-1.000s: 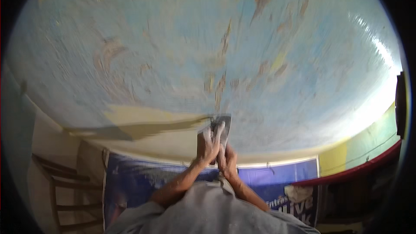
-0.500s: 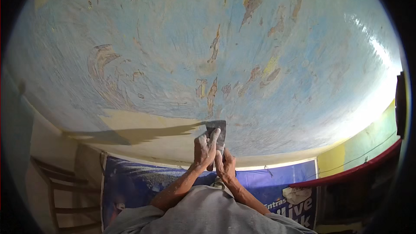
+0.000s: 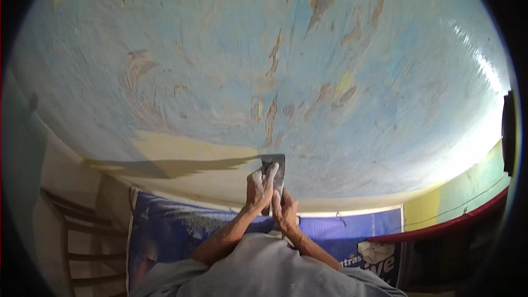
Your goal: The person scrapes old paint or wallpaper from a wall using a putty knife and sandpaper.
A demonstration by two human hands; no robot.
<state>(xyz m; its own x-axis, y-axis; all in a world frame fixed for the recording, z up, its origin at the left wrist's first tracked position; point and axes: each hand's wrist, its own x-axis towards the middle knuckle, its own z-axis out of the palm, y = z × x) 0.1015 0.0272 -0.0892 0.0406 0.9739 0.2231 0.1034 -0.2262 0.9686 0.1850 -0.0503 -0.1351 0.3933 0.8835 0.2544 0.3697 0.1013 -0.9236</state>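
Note:
A putty knife (image 3: pixel 273 158) with a wide dark blade rests its top edge against the wall, at the lower border of the peeling blue paint. My left hand (image 3: pixel 257 190) is wrapped round it, with the whitened thumb laid along the blade. Just lower and to the right, my right hand (image 3: pixel 286 210) is closed on the tool too, its fingers near the handle. Most of the handle is hidden between the hands. Pale dust coats the fingers. Ahead spreads the wall (image 3: pixel 209 93), blue with brown and yellow patches; a cream strip shows left of the blade.
Below the wall hangs a blue printed banner (image 3: pixel 324 236). A wooden ladder-like frame (image 3: pixel 93 230) stands at the lower left. On the right are a red cloth edge (image 3: pixel 440 232) and a dark object (image 3: pixel 507 132) at the wall. Bright glare covers the wall's right side.
My view has shifted slightly, so the wall's patches sit a little to the right. Both hands keep their hold, and the putty knife stays at nearly the same spot.

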